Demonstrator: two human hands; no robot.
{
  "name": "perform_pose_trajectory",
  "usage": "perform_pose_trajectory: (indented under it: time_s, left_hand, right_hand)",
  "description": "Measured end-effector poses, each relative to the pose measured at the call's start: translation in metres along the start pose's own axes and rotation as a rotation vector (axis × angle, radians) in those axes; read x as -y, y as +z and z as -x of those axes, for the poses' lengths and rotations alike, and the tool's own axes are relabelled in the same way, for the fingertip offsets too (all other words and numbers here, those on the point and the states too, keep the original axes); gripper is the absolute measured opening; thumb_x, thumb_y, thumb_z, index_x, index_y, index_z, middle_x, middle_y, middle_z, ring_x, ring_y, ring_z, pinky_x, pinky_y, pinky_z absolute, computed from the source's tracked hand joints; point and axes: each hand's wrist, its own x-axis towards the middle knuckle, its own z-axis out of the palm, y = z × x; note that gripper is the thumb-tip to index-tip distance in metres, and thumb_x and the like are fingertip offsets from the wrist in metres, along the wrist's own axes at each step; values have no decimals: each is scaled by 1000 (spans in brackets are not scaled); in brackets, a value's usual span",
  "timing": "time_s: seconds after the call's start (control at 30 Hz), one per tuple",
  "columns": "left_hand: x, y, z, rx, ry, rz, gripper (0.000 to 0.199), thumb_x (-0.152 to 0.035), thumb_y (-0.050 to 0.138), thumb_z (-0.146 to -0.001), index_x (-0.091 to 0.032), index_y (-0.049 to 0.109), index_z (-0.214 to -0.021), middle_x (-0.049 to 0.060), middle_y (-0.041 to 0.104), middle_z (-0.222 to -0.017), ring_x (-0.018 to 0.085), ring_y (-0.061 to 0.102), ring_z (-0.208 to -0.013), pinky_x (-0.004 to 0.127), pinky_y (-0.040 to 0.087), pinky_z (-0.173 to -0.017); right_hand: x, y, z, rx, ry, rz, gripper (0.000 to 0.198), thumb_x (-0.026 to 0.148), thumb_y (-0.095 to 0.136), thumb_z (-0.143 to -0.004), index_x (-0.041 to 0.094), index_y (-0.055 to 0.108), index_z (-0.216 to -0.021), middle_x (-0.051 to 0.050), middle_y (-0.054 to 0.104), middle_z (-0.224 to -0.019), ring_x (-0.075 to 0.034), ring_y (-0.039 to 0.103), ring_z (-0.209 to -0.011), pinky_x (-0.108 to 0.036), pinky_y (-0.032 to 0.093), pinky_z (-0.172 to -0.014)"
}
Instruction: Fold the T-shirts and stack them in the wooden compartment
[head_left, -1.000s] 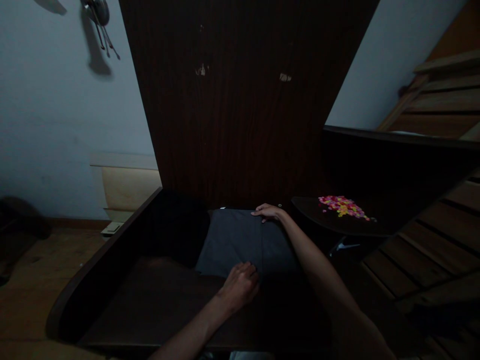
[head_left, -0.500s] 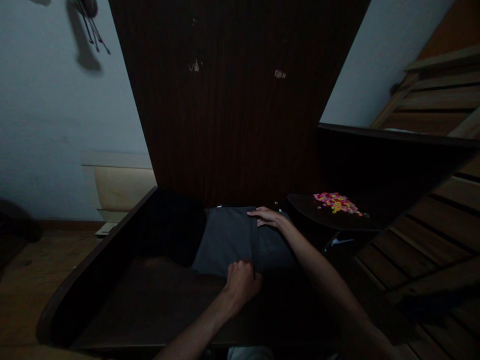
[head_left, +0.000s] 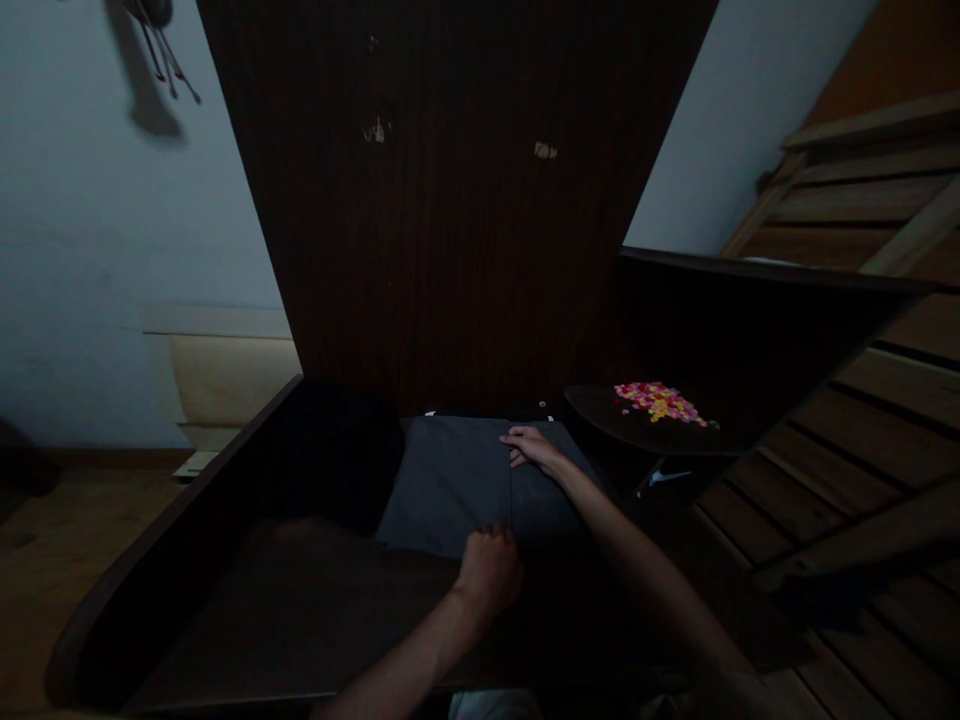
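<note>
A piece of dark grey cloth (head_left: 450,475) lies spread and folded on the dark wooden desk, with a straight seam or fold line running front to back. My left hand (head_left: 491,570) is closed in a fist at the near edge of the cloth, by the front end of that line. Its fingertips are hidden, but it seems to grip the edge. Toward the far edge, my right hand (head_left: 529,445) has its fingers together and bent at the same line, pinching the cloth. To the left of the grey cloth sits a black bundle (head_left: 341,460), its kind too dark to make out.
The desk surface (head_left: 300,600) has a raised curved side (head_left: 172,540) on the left and a tall wooden panel (head_left: 450,220) behind. On the right, a small shelf (head_left: 600,415) bears a pile of pink, red and yellow bits (head_left: 664,402). Wooden slats (head_left: 832,470) stand farther right.
The raised fold between my hands has gone down, and the cloth lies flatter with only a thin line there. My left hand has moved slightly nearer to me. The view has shifted a little.
</note>
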Motion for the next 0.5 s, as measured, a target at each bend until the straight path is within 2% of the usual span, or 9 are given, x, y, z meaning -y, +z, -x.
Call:
perform_pose_trajectory:
  time_s: [0.13, 0.23, 0.33, 0.43, 0.5]
  left_hand:
    - [1, 1, -2, 0, 114, -84, 27, -25, 48, -88, -8, 69, -95, 19, 67, -93, 29, 64, -93, 37, 48, -72]
    - [4, 4, -2, 25, 201, -128, 26, -23, 47, -89, -10, 69, -90, 18, 66, -92, 28, 63, -93, 37, 49, -73]
    - [15, 3, 4, -29, 232, -50, 26, -27, 48, -88, -11, 66, -96, 16, 66, -96, 27, 62, -93, 38, 49, -78]
    - [39, -4, 18, -149, 203, 54, 29, -32, 56, -80, -16, 61, -104, 12, 64, -107, 26, 57, -103, 41, 45, -94]
    - [63, -10, 29, -229, 138, 50, 44, -31, 59, -75, -16, 56, -117, 15, 56, -126, 30, 48, -119, 49, 33, -106]
  right_hand:
    - [-2, 0, -6, -102, -10, 73, 24, 25, 73, -74, 19, 51, -67, 5, 52, -45, -8, 52, -37, -16, 42, -35]
    - [-1, 3, -10, -203, -31, 78, 25, 19, 74, -70, 20, 49, -72, 7, 53, -47, -8, 53, -38, -16, 42, -36]
    - [-1, 4, -14, -274, -28, 40, 29, 20, 76, -68, 21, 49, -79, 7, 55, -51, -9, 53, -40, -17, 42, -36]
    - [-1, 2, -17, -219, -24, 20, 29, 28, 77, -67, 20, 51, -74, 6, 52, -52, -7, 50, -41, -16, 37, -36]
    - [-1, 0, -19, -155, -30, 27, 30, 32, 78, -66, 19, 51, -69, 6, 50, -51, -7, 47, -42, -16, 34, -36]
